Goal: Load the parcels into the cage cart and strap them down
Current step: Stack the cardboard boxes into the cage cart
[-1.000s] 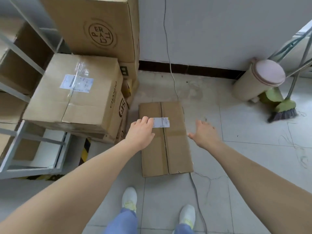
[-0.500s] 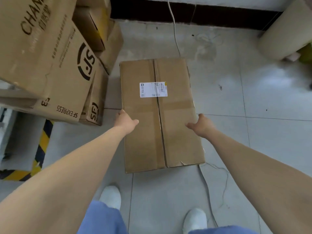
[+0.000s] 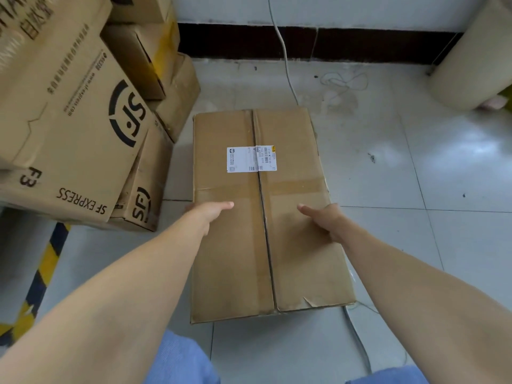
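Observation:
A long brown cardboard parcel (image 3: 293, 128) lies flat on the tiled floor in front of me, with a white shipping label (image 3: 250, 159) across its taped centre seam. My left hand (image 3: 206, 214) grips its left edge, thumb lying on the top and fingers hidden down the side. My right hand (image 3: 324, 220) grips the right edge the same way, thumb on top. The cage cart is out of view.
A stack of SF Express boxes (image 3: 83, 134) and smaller cartons (image 3: 177, 87) leans close on the left. A beige bin (image 3: 471, 65) stands at the back right by the wall. A white cable (image 3: 285, 56) runs under the parcel. Yellow-black floor tape (image 3: 47, 261) is at the left.
I have bent lower over the parcel. Both hands moved from beside its edges onto them, and the thumbs now lie on its top.

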`<state>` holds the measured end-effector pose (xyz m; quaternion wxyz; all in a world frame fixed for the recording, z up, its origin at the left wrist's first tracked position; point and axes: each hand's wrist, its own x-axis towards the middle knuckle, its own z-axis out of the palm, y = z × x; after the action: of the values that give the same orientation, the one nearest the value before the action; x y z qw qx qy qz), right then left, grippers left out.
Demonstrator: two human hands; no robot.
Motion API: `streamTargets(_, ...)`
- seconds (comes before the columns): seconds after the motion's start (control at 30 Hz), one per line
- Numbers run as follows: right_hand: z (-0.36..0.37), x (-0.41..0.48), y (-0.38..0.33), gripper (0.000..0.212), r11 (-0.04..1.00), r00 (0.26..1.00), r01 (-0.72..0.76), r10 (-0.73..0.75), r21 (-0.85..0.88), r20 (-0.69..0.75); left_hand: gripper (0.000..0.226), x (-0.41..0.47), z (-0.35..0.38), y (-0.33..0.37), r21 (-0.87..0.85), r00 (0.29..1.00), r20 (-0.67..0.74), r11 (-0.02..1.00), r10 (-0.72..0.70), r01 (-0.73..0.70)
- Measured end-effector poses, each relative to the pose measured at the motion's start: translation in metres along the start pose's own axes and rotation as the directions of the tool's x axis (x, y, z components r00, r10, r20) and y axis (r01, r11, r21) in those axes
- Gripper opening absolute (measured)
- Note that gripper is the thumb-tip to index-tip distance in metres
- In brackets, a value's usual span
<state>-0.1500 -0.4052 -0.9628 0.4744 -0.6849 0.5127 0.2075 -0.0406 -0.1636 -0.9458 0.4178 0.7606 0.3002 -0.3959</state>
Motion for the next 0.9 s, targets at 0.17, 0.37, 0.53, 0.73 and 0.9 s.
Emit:
streamTargets(0.17,-0.008,-0.014,-0.003,0.112,0.999,0.997,0.007,-0.005,0.031,-0.076,0.130,-0.003,-0.001,0.001,-0.040,0.972,-0.231,0.997,0.054,-0.065)
streamTargets(0.37,-0.047,-0.077,-0.014,0.134,0.997,0.998,-0.051,0.054,0.056,-0.045,0.101,-0.086,-0.011,0.015,-0.082,0.967,-0.255,0.997,-0.018,-0.003)
streamTargets(0.53,-0.095,-0.138,-0.023,0.144,0.991,0.994,-0.107,0.110,0.077,-0.026,0.102,-0.182,-0.032,0.043,0.097,0.953,-0.295,0.990,-0.072,0.105)
streamTargets(0.73,-0.173,-0.278,-0.088,0.115,0.991,0.992,-0.081,0.091,0.105,-0.093,0.100,-0.316,-0.070,0.097,0.128,0.954,-0.298,0.989,-0.035,0.076)
streamTargets(0.9,-0.247,-0.387,-0.144,0.100,0.990,0.985,0.017,0.008,0.141,-0.174,0.103,-0.441,-0.109,0.161,0.125,0.954,-0.290,0.992,0.070,-0.035)
